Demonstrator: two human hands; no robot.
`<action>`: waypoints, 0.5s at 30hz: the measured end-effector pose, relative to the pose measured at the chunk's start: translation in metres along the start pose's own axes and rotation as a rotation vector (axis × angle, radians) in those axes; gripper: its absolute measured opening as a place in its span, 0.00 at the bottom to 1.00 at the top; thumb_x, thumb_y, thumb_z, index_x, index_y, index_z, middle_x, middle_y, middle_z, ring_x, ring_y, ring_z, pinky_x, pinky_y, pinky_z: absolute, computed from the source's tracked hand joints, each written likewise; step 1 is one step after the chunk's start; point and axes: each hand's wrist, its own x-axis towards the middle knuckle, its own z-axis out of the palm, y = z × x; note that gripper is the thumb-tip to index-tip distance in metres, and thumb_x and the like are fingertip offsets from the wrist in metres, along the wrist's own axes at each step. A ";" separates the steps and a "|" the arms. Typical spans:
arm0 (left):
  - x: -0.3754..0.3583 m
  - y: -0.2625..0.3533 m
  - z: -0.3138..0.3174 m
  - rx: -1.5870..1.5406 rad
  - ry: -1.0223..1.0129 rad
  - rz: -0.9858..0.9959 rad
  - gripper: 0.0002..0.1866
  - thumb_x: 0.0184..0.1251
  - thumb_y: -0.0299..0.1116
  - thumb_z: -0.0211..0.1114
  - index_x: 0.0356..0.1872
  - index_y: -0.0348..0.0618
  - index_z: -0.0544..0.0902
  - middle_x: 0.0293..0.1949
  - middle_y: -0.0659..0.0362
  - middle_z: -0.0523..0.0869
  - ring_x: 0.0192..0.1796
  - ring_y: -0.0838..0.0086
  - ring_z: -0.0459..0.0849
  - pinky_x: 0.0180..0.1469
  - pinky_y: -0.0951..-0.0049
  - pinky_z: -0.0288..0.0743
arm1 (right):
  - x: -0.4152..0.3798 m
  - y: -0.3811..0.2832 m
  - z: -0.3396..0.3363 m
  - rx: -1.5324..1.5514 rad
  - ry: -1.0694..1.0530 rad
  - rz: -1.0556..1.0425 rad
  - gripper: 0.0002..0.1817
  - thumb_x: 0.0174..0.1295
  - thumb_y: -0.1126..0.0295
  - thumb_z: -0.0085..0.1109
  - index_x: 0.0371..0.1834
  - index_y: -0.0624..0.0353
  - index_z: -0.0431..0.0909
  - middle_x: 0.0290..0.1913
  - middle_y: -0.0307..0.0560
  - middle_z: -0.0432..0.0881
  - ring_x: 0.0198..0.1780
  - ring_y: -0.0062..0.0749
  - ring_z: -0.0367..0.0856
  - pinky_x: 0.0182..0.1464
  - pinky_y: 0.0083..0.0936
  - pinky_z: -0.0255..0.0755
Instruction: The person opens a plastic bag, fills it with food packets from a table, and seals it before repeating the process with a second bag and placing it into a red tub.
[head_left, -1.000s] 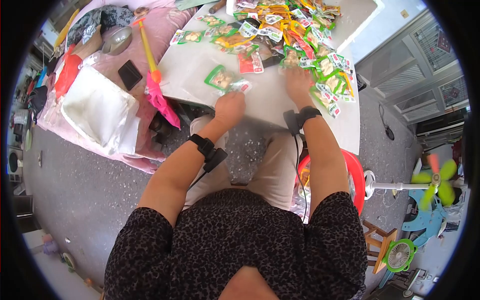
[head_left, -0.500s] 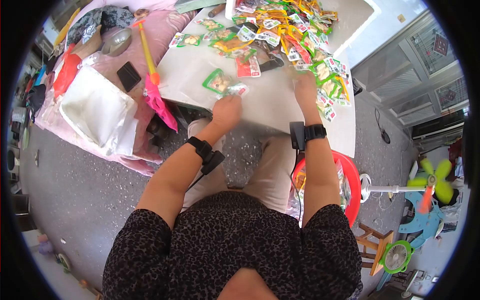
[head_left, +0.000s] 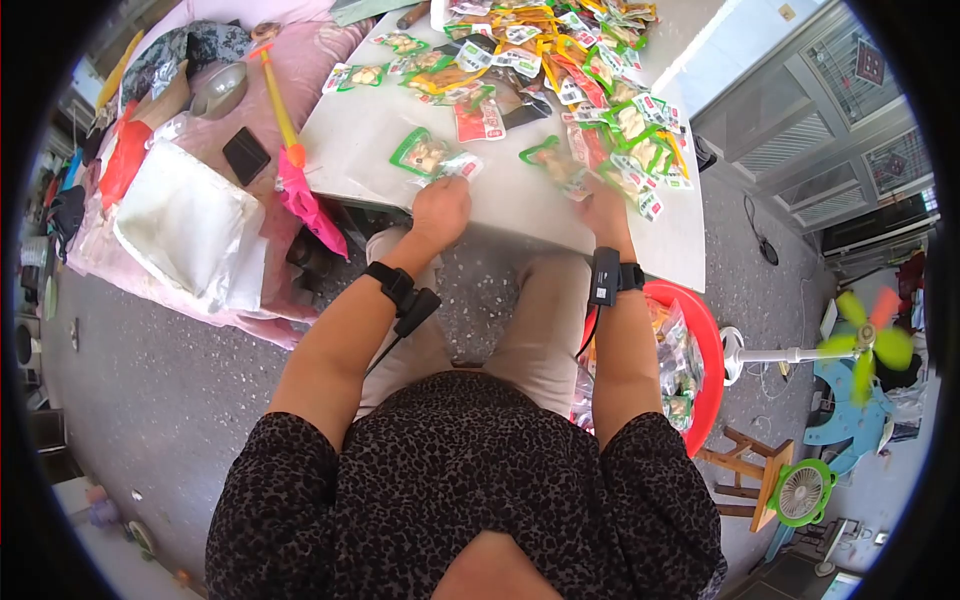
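Note:
My left hand (head_left: 441,212) is closed at the table's front edge, gripping the lower end of a green-edged snack packet (head_left: 424,153) with pale pieces inside. My right hand (head_left: 605,213) is also closed, its fingers around the near end of another green-edged packet (head_left: 546,158), slightly blurred, that points toward the left. Both packets are over the white table (head_left: 500,205). Beyond them, a red-and-white packet (head_left: 480,118) lies flat. A heap of mixed snack packets (head_left: 590,60), with green, yellow and red edges, covers the far side and reaches down to my right hand.
Below the table's right edge stands a red tub (head_left: 712,365) holding more packets. To the left, a pink-covered surface (head_left: 95,235) carries a white foam box (head_left: 185,215), a dark phone-like object (head_left: 246,156) and a metal bowl (head_left: 219,92). A fan (head_left: 866,340) is at the right.
My right hand has drawn back toward me from the heap with a green-edged packet. My left hand keeps its packet in nearly the same place; the view has shifted slightly.

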 end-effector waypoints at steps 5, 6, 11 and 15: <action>0.007 0.005 -0.005 -0.047 -0.083 -0.131 0.05 0.51 0.31 0.50 0.26 0.41 0.71 0.25 0.50 0.75 0.30 0.56 0.74 0.31 0.59 0.67 | -0.004 -0.050 0.026 0.665 0.107 0.305 0.09 0.54 0.76 0.43 0.38 0.66 0.64 0.34 0.49 0.75 0.34 0.32 0.77 0.30 0.28 0.74; 0.009 0.008 -0.007 -0.058 -0.104 -0.168 0.05 0.52 0.31 0.50 0.26 0.41 0.71 0.26 0.50 0.75 0.30 0.55 0.74 0.32 0.59 0.67 | -0.007 -0.057 0.029 0.776 0.131 0.294 0.09 0.54 0.77 0.42 0.38 0.66 0.64 0.36 0.50 0.74 0.35 0.33 0.76 0.33 0.30 0.74; 0.017 0.017 -0.009 -0.186 -0.112 -0.250 0.07 0.53 0.32 0.48 0.28 0.40 0.71 0.27 0.47 0.76 0.33 0.54 0.74 0.34 0.60 0.66 | -0.024 -0.058 0.030 1.086 0.089 0.149 0.09 0.55 0.79 0.37 0.39 0.67 0.62 0.43 0.53 0.70 0.43 0.39 0.74 0.44 0.35 0.70; 0.021 0.024 -0.010 -0.222 -0.084 -0.260 0.09 0.54 0.33 0.46 0.29 0.39 0.72 0.29 0.48 0.76 0.33 0.54 0.74 0.35 0.60 0.66 | -0.047 -0.074 0.031 1.038 0.093 0.324 0.08 0.56 0.77 0.38 0.39 0.67 0.62 0.41 0.53 0.71 0.41 0.39 0.74 0.42 0.35 0.71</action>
